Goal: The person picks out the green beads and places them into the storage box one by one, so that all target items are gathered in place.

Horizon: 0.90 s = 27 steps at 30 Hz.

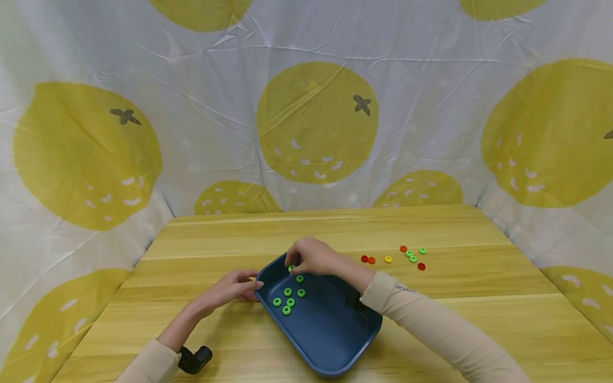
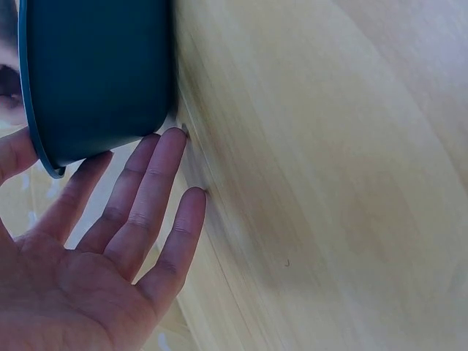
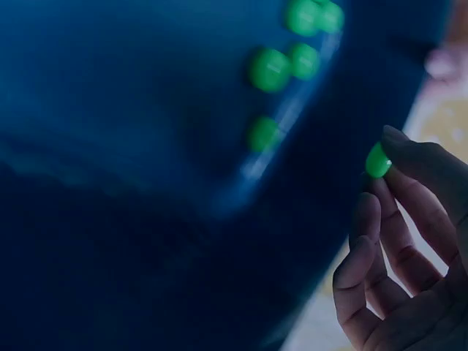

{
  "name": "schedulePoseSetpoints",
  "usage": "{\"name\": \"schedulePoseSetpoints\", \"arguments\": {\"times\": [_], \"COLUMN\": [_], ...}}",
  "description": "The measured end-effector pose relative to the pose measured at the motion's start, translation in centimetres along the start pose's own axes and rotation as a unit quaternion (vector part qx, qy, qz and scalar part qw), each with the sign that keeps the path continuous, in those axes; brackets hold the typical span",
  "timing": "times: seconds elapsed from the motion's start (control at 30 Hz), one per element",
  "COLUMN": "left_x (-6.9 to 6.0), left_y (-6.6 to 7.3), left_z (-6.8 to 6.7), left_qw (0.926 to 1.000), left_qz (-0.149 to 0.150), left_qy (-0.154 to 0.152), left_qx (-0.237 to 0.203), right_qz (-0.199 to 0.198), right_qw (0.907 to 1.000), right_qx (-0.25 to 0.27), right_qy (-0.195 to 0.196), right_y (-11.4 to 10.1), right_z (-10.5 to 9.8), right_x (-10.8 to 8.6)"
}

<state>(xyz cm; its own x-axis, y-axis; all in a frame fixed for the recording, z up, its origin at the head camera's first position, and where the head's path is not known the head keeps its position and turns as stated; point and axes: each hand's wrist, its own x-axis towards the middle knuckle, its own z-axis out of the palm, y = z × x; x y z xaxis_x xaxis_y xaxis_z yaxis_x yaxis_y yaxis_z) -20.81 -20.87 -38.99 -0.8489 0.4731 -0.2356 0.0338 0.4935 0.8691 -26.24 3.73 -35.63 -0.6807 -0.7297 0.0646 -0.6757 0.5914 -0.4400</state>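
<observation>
A dark blue tray (image 1: 330, 340) stands at an angle on the wooden table, with several green ring beads (image 1: 288, 292) lying toward its left end. My left hand (image 1: 234, 287) holds the tray's left rim, thumb over the edge. In the left wrist view the fingers (image 2: 164, 157) spread against the outer wall. Over the tray's far left corner, my right hand (image 1: 313, 256) pinches one green ring bead (image 3: 378, 161) between thumb and fingertips. The right forearm hides part of the tray's far side.
To the right of the tray, loose ring beads lie on the table (image 1: 460, 319): dark red (image 1: 421, 266), orange-red (image 1: 404, 248), yellow (image 1: 388, 259) and green (image 1: 422, 250). A lemon-printed curtain (image 1: 412, 122) surrounds the table's back and sides.
</observation>
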Motion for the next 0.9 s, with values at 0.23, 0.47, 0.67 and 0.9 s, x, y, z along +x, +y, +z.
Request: {"name": "schedulePoseSetpoints", "arguments": {"times": [0.23,0.47,0.67,0.9], "left_x": [-0.1,-0.1,0.0,-0.1], "left_y": [0.1,0.1,0.1,0.1], "left_z": [0.0,0.1,0.0,0.0], "left_qw": [1.0000,1.0000,1.0000,1.0000], "left_qz": [-0.001,0.002,0.001,0.005], "left_qy": [0.000,-0.002,-0.001,-0.005], "left_qx": [-0.001,0.004,0.003,-0.001], "right_qz": [0.029,0.013,0.009,-0.003], "right_qw": [0.9961,0.9931,0.9932,0.9998], "right_qx": [-0.068,-0.104,-0.106,-0.016], "right_qy": [-0.049,-0.053,-0.048,-0.009], "right_y": [-0.2,0.1,0.2,0.7], "right_z": [2.4,3.5,3.6,1.9], "right_x": [0.3,0.2,0.1,-0.3]}}
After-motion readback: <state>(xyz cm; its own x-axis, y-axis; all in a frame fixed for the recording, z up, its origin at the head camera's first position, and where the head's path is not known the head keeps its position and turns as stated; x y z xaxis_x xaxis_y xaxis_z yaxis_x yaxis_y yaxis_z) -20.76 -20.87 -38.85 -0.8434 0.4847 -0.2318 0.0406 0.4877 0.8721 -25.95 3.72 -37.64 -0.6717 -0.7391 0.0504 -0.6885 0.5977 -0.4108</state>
